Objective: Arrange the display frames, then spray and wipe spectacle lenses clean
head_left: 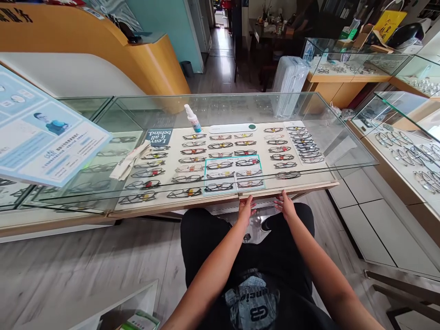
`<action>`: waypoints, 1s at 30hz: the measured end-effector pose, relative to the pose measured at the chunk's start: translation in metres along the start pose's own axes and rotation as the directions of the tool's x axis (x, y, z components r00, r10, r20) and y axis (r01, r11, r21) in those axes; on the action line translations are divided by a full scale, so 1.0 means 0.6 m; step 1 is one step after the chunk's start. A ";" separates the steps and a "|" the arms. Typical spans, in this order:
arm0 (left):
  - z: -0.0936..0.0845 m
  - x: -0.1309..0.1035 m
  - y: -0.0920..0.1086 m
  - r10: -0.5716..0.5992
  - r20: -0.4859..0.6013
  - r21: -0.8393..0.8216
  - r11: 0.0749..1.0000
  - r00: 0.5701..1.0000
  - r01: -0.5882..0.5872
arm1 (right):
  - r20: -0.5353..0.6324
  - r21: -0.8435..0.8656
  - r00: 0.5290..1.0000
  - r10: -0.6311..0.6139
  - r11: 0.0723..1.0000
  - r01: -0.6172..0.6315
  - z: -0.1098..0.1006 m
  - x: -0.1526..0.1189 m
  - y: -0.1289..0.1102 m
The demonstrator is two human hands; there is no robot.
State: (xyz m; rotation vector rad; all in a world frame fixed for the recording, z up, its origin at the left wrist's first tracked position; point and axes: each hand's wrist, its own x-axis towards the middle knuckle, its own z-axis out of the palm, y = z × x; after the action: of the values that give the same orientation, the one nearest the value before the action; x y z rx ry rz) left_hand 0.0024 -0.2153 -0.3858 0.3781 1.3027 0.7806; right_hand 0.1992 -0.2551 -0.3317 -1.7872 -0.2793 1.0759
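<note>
Glass showcase (165, 107), wooden edge (312, 187), hands at edge

Glass display case (309, 188): eyeglasses (219, 187) in rows inside; spray bottle (193, 120), pale cloth (129, 161), blue-white poster (51, 133) on top.

1. A dark blue card (160, 137) inside the glass showcase (165, 207) reads "Leave it all behind."
2. A black shirt (292, 300) bears letters resembling "GB."
3. Characters on the poster (51, 133) and yellow bag (389, 25) are not clearly legible.
</note>
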 end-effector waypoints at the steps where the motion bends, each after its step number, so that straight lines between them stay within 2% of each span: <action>1: 0.001 0.003 0.001 -0.012 -0.009 0.013 1.000 1.000 0.012 | -0.005 0.022 0.999 0.034 0.999 -0.034 0.000 0.007 -0.001; 7: 0.004 0.015 0.000 -0.003 -0.038 0.031 1.000 0.999 0.004 | -0.031 0.086 0.989 0.142 0.987 -0.138 0.002 0.021 0.000; 12: 0.004 0.026 -0.002 0.016 -0.043 0.023 1.000 0.999 -0.015 | -0.037 0.094 0.989 0.146 0.985 -0.142 0.007 0.027 0.000; 15: -0.005 0.032 0.000 -0.006 -0.018 0.005 1.000 1.000 0.006 | -0.027 0.075 0.991 0.135 0.988 -0.132 0.007 0.027 -0.001; 17: -0.026 0.030 0.005 -0.029 0.011 -0.023 0.999 1.000 0.029 | -0.014 0.050 0.992 0.123 0.991 -0.122 0.005 0.023 -0.005; 19: -0.061 0.024 0.017 -0.038 0.014 -0.069 0.997 0.999 0.038 | 0.002 0.013 0.994 0.110 0.994 -0.110 0.002 0.015 -0.009; 22: -0.138 0.010 0.046 -0.007 -0.068 -0.164 0.986 0.998 -0.004 | 0.062 -0.073 0.993 0.099 0.993 -0.094 0.001 -0.011 -0.018; 24: -0.194 0.003 0.071 0.020 -0.141 -0.225 0.973 0.990 -0.051 | 0.172 -0.150 0.979 0.110 0.985 -0.084 0.006 -0.043 -0.026; 25: -0.221 0.000 0.084 0.033 -0.174 -0.251 0.965 0.984 -0.076 | 0.249 -0.189 0.960 0.127 0.979 -0.080 0.009 -0.066 -0.033; 27: -0.265 -0.003 0.109 0.061 -0.224 -0.294 0.947 0.973 -0.127 | 0.470 -0.257 0.870 0.148 0.966 -0.025 0.014 -0.122 -0.059; 28: -0.281 -0.002 0.121 0.075 -0.241 -0.312 0.938 0.968 -0.151 | 0.592 -0.270 0.793 0.144 0.962 0.027 0.016 -0.153 -0.079; 29: -0.294 0.000 0.131 0.089 -0.255 -0.326 0.929 0.963 -0.172 | 0.755 -0.248 0.651 0.079 0.953 0.173 0.017 -0.184 -0.105; 30: -0.304 0.002 0.141 0.101 -0.266 -0.338 0.922 0.959 -0.191 | 0.835 -0.151 0.548 -0.057 0.933 0.327 0.017 -0.211 -0.136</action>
State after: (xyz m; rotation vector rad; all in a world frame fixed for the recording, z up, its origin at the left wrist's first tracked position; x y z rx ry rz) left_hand -0.1964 -0.1869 -0.3778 0.0835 1.3334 1.2027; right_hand 0.1402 -0.2868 -0.1962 -1.2999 -1.2511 1.7225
